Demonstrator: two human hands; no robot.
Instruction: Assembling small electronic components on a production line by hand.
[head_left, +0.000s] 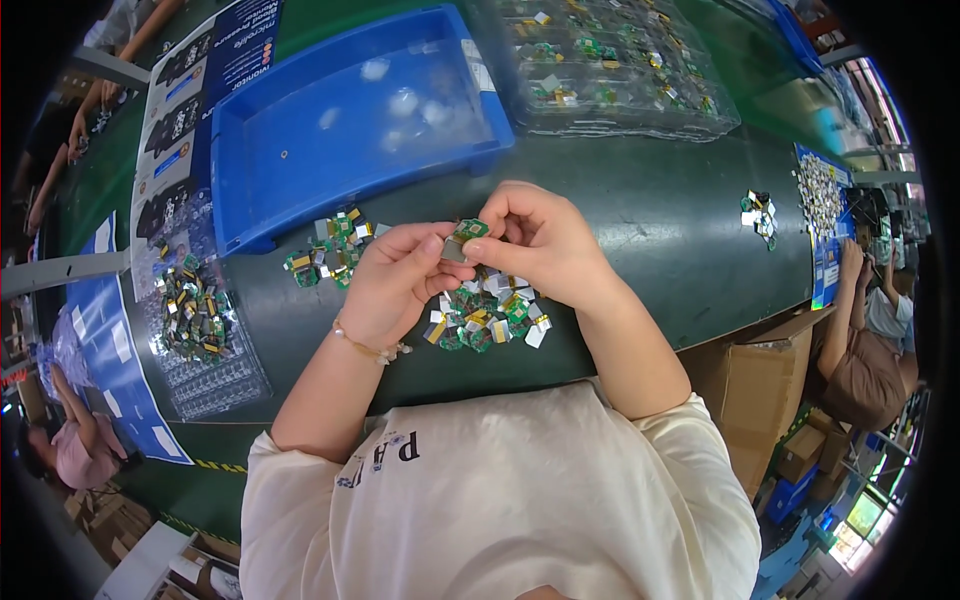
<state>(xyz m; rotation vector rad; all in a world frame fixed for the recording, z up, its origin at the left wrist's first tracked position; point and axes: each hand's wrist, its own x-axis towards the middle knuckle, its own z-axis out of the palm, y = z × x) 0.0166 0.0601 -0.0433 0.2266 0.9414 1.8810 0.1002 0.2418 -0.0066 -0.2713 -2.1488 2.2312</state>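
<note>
Between my two hands is a small green circuit board (pixel 470 229) with a silvery flat piece (pixel 453 248) attached to it. My left hand (pixel 402 272) pinches the silvery piece between thumb and fingers. On the other side, my right hand (pixel 535 243) grips the board's edge, its fingers curled. Just below the hands lies a loose pile of similar boards (pixel 488 318), green with silver and yellow parts. A second, smaller heap of boards (pixel 335 250) sits to the left of my left hand, partly hidden behind it.
A blue plastic bin (pixel 300 150) stands at the back left. Stacked clear trays (pixel 630 60) with boards lie at the back right. At the left, another clear tray (pixel 215 385) holds a heap of boards. A small cluster (pixel 760 218) lies far right. Other people work along both sides.
</note>
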